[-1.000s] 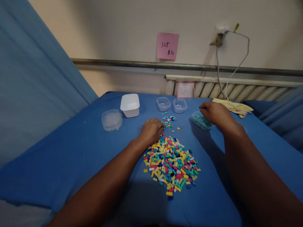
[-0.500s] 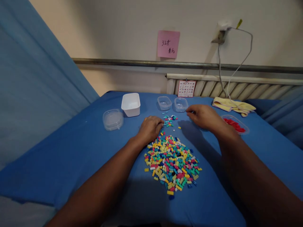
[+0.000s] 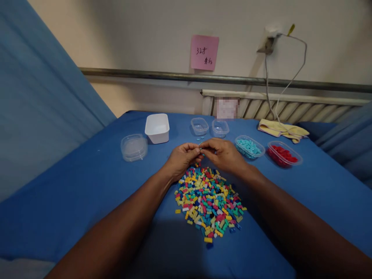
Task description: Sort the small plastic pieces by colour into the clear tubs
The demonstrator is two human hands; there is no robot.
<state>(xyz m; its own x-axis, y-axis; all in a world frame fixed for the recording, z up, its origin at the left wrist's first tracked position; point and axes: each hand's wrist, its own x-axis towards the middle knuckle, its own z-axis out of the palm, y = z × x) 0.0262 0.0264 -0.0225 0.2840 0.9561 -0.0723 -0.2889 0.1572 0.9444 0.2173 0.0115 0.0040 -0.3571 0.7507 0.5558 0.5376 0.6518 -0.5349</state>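
A heap of small coloured bricks (image 3: 209,201) lies on the blue cloth (image 3: 87,186) in front of me. Just behind the heap my left hand (image 3: 183,158) and my right hand (image 3: 223,154) meet, fingertips pinched together on something tiny that I cannot make out; a hint of teal shows between them. To the right stand a clear tub of teal bricks (image 3: 249,147) and a clear tub of red bricks (image 3: 284,154).
A white tub (image 3: 157,128), a clear round lid (image 3: 133,147) and two small clear tubs (image 3: 199,126) (image 3: 220,128) stand at the back. A yellow cloth (image 3: 279,128) with a cable lies by the radiator. A blue curtain hangs at left.
My right hand came back left from the teal tub and joined my left hand behind the heap. The small scattered group of bricks there is now hidden under the hands.
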